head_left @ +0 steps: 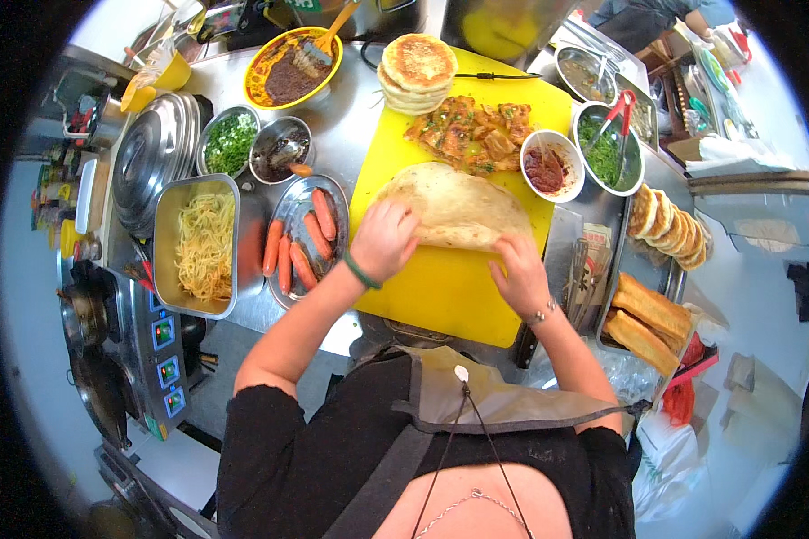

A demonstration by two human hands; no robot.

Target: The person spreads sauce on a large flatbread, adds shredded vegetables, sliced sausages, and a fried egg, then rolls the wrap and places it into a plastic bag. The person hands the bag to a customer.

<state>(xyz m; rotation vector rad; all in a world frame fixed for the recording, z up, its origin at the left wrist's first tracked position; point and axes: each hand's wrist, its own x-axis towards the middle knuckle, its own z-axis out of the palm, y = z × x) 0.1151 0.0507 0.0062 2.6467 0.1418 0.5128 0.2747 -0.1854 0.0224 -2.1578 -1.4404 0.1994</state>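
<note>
A large pale flatbread [454, 205] lies on the yellow cutting board [422, 292], its near edge lifted and seemingly folded over. My left hand [385, 241] grips its left end with curled fingers. At the near right edge, the fingertips of my right hand [519, 278] pinch the bread. Whatever lies under the fold is hidden. Just beyond it sits a heap of browned, sauced meat pieces [472, 130] with green bits. A white tub of red-brown sauce [548, 169] stands at the board's right edge, and a stack of round flatbreads [415, 74] at its far end.
To the left are an oval plate of sausages [319, 198], a noodle tray [198, 310], a chopped-greens bowl [229, 144] and a yellow sauce bowl [292, 72]. On the right stand a greens bowl with red-handled tongs [616, 117] and a tray of fried dough sticks [643, 314]. A knife [503, 76] lies far back.
</note>
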